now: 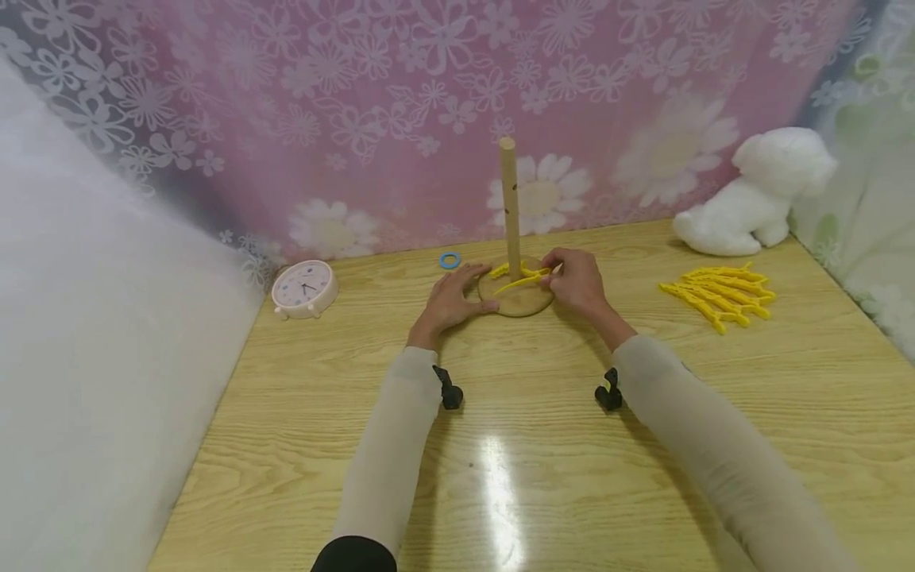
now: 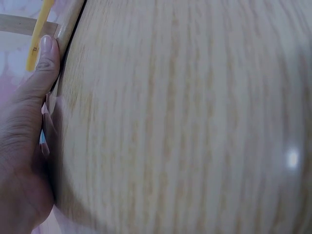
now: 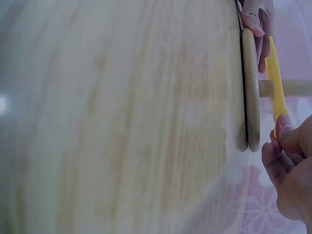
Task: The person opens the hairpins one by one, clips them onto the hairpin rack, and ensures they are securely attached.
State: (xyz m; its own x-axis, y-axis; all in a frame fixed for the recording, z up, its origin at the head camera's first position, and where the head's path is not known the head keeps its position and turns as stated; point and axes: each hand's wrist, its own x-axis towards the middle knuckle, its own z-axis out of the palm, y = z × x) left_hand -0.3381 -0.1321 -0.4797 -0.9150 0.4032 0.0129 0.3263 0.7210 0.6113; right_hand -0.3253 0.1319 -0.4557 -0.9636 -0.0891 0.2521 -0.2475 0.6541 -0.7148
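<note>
A wooden post (image 1: 509,206) rises from a round wooden base (image 1: 525,303) near the back of the table. My left hand (image 1: 450,302) holds the base at its left side, thumb at the front rim and fingers farther back; the left wrist view shows the thumb (image 2: 46,63) against the rim. Between thumb and fingers, my right hand (image 1: 577,284) pinches one end of a yellow branched plastic piece (image 1: 525,280). Its arms lie on both sides of the post, low over the base. In the right wrist view the yellow piece (image 3: 277,87) stands slightly apart from the base.
Several similar yellow branched pieces (image 1: 718,294) lie in a pile on the right. A blue ring (image 1: 449,260) lies behind the left hand. A pink clock (image 1: 305,287) stands at the left, and a white plush toy (image 1: 758,195) sits at the back right. Floral cloth (image 1: 400,119) hangs behind.
</note>
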